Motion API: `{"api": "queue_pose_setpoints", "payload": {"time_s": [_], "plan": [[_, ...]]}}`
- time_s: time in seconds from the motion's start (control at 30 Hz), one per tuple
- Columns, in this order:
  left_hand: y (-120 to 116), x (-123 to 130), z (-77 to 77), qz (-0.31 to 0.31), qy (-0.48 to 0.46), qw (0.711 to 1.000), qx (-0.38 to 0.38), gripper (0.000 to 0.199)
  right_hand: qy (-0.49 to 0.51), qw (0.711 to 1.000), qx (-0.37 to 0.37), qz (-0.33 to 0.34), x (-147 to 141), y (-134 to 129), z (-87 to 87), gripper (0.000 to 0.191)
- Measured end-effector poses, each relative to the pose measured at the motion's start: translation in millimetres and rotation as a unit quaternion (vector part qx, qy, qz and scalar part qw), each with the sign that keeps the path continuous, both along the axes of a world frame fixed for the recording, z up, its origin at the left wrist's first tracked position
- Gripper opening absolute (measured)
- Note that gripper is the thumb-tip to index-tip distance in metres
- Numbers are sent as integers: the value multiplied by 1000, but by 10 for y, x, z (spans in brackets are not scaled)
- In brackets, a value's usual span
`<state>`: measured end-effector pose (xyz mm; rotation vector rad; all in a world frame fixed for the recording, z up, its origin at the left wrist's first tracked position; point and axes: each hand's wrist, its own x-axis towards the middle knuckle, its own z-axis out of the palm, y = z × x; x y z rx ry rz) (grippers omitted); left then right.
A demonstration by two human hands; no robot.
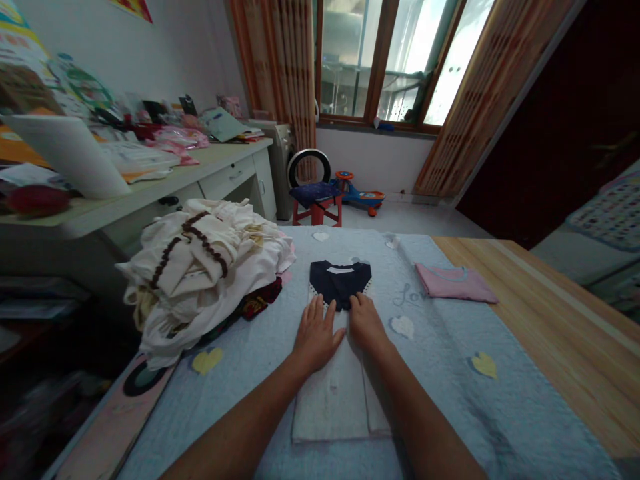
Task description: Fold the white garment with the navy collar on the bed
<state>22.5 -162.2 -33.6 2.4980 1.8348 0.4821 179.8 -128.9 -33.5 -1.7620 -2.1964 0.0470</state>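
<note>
fingers point(313, 308) on dark-collared white garment point(330, 407)

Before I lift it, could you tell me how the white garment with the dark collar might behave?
The white garment looks like thin cloth, so it would probably sag. Its straight-edged folds, apparently unfastened, could fall open if lifted by one edge.

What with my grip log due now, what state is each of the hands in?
Left hand: open, palm down on the white garment.
Right hand: fingers bent at the dark collar; whether they pinch it cannot be told.
</note>
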Motion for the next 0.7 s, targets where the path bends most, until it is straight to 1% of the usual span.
{"api": "queue_pose_setpoints", "payload": {"time_s": [0.03,0.07,0.17,0.27,0.37,0.43,0.47,0.57,0.7], "plan": [[-2,-5,0,-4,-3,1000,2,64,-1,1000,6,8,-20,-48,-31,47],[-2,-10,-2,-8,-6,1000,5,62,4,1000,6,14,-40,-89,-61,51],[11,-28,-20,-12,-14,1000,15,57,27,999,6,16,-86,-157,-119,51],[46,-65,-42,-13,-36,999,26,48,65,998,9,11,-67,-146,-114,52],[93,-130,-52,-21,-72,997,33,37,147,989,22,3,53,-80,-68,49],[117,-175,-50,-26,-88,995,36,33,216,975,43,-34,171,-29,-37,45],[125,-193,-47,-28,-90,995,36,34,235,969,57,-52,228,-8,-25,42],[129,-213,-24,-32,-75,996,37,39,229,969,76,-55,332,23,-7,38],[98,-189,26,-32,-43,998,35,39,136,989,53,-31,289,1,8,31]]}}
